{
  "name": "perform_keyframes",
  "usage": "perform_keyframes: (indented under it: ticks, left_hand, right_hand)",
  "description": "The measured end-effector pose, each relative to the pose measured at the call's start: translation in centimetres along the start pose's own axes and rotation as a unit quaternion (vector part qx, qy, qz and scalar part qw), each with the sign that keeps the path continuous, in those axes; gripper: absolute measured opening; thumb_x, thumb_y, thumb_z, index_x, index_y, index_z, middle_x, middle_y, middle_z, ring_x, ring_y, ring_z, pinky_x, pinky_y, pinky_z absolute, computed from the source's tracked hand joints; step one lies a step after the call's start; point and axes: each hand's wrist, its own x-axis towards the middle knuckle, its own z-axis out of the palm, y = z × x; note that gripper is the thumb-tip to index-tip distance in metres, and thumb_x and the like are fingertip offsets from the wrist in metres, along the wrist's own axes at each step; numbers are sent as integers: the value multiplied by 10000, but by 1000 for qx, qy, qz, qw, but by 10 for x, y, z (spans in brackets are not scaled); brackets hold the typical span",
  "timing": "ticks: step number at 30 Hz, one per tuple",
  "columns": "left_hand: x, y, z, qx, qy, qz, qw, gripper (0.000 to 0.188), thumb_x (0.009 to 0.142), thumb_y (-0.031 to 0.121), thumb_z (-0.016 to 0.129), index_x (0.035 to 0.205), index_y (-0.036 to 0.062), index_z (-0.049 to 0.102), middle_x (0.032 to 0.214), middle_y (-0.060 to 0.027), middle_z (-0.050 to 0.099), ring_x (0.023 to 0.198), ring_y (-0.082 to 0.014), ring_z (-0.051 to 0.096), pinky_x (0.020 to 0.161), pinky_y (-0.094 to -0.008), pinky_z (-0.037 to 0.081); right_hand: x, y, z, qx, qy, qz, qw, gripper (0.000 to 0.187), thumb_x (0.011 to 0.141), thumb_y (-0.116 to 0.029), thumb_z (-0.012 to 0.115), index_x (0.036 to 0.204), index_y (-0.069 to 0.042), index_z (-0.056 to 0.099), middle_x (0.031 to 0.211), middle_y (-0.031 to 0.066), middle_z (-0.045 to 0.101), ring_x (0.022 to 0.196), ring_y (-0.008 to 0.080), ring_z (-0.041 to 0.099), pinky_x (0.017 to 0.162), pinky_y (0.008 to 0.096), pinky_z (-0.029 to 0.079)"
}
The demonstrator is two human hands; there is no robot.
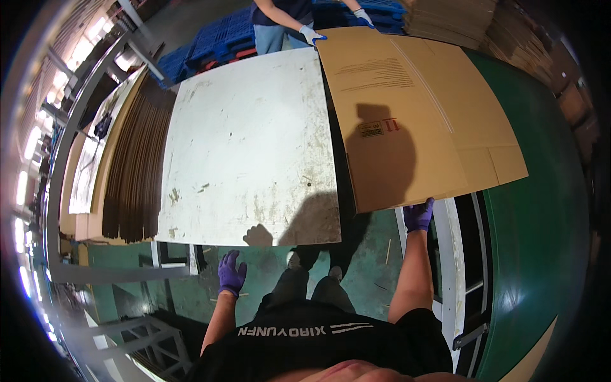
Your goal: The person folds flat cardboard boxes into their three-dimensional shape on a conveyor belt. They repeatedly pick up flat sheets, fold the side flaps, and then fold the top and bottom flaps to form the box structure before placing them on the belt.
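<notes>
A large flat brown cardboard sheet (439, 121), printed and creased, spans the right side between me and a co-worker. My right hand (419, 215), in a purple glove, grips its near edge, with the fingers partly hidden under the board. At the far edge the co-worker's gloved hand (312, 35) holds the same sheet. My left hand (232, 272), also in a purple glove, hangs in the air with fingers apart and nothing in it. It is nearest to the front edge of a scuffed white tabletop (248, 140). My head's shadow falls on the cardboard.
Left of the tabletop, a tight row of folded cardboard (133, 159) stands on edge beside a metal frame (54, 191). A green conveyor surface (534, 254) runs along the right. Blue pallets (219, 41) and cardboard stacks (455, 22) lie at the back.
</notes>
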Motion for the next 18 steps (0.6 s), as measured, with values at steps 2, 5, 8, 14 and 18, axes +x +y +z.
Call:
perform_keyframes:
  ticks: [2,5,8,14,18]
  left_hand:
    - [21,26,0,-52,13,34,998,435,795,207,646,1190,46,559,1208,-189,574,1161,-394,496,1008,-460,383]
    - [36,94,-35,-86,73,78,991,414,800,112,630,1193,9,551,1231,-200,558,1186,-389,491,1019,-459,379]
    - [68,140,-50,-118,104,203,967,396,708,63,670,1094,10,594,1181,-194,589,1132,-396,539,999,-496,412]
    - [151,90,11,-112,-19,251,961,464,836,310,588,1218,50,553,1336,-203,481,1276,-414,403,1064,-528,288]
    - [144,-44,81,29,-138,99,985,743,715,399,713,1309,34,455,1418,-242,364,1320,-450,314,1066,-554,254]
  right_hand:
    - [32,38,-32,-211,-86,-203,952,419,979,-299,403,1315,-52,447,1294,97,534,1123,241,522,946,391,405]
    - [-15,60,28,-1,-231,-32,972,372,987,-274,432,1269,-43,504,1264,112,557,1110,248,554,952,377,467]
    - [-146,41,153,252,-163,282,911,331,969,-312,481,1225,-107,525,1126,74,589,1034,221,579,850,404,514]
    - [-312,169,249,-276,-436,82,853,392,924,-251,560,1255,-44,526,1165,185,593,1073,328,574,923,445,460]
    - [-371,156,276,-73,-459,390,795,322,904,-143,582,1183,17,568,1056,168,648,1009,263,622,869,379,500]
